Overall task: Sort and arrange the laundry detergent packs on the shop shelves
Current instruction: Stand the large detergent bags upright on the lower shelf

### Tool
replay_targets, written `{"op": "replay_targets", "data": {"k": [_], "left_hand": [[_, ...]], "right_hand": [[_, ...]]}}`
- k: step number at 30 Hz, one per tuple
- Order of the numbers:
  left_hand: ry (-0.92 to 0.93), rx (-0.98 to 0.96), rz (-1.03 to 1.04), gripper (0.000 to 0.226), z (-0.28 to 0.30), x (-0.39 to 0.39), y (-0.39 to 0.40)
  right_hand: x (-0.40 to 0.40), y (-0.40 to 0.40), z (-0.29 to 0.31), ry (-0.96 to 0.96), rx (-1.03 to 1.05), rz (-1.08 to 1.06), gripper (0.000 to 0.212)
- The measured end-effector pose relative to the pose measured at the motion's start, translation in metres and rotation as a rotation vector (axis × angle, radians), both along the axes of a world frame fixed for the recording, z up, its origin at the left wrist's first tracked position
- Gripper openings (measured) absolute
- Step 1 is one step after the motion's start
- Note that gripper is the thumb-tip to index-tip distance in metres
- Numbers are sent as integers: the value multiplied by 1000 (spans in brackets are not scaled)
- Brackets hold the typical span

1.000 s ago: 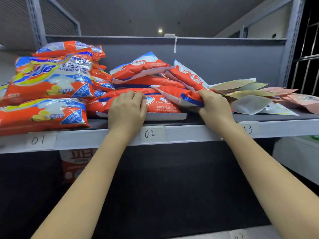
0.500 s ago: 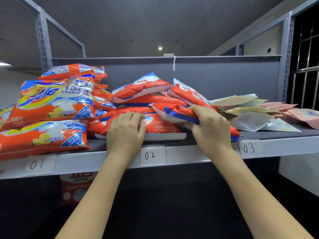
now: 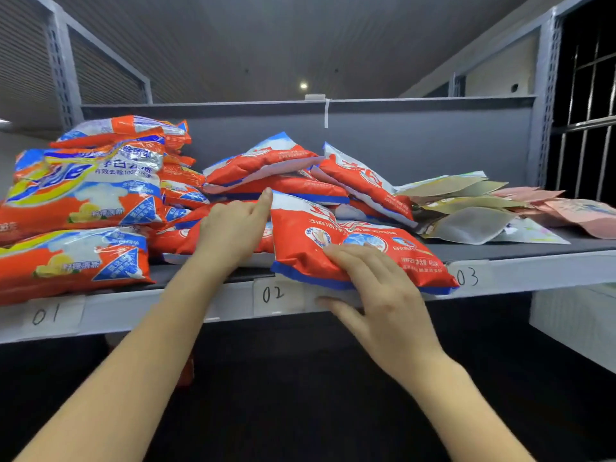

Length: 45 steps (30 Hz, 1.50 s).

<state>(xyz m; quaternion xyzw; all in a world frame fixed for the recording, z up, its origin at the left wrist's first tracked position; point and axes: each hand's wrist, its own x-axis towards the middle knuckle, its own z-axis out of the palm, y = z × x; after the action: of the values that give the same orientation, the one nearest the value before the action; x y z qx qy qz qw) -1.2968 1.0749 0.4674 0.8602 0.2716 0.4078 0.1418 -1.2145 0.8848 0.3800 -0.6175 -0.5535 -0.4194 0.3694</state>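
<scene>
Red plastic, trimmed in blue and white, fills the middle of the frame: a plump red detergent pack with a blue bottom seam (image 3: 336, 248) lies at the front of the grey metal shelf (image 3: 533, 271), its lower edge overhanging the shelf lip between the handwritten paper labels "02" (image 3: 273, 294) and "03" (image 3: 467, 277). The right hand (image 3: 383, 295) grasps this pack at its lower edge, fingers curled over the top face and the thumb stretched along the shelf lip beneath. The left hand (image 3: 233, 228), just left of centre, rests on the pile of similar red packs (image 3: 283, 175) behind, fingers loosely bent and the index finger straight, its tip touching the upper left corner of the held pack. At the left of the frame stands a stack of larger orange, white and blue detergent bags with lemon pictures (image 3: 83, 201), above the paper label "01" (image 3: 46, 315). At the right lies a spread of flat pale green, white and pink pouches (image 3: 473, 208).
</scene>
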Motion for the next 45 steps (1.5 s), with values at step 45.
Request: {"op": "replay_targets", "data": {"k": [45], "left_hand": [[-681,-1021,-303,61,-235,-168,-40]], "right_hand": [[-53,-6,-194,1676,-405,794,87]]}}
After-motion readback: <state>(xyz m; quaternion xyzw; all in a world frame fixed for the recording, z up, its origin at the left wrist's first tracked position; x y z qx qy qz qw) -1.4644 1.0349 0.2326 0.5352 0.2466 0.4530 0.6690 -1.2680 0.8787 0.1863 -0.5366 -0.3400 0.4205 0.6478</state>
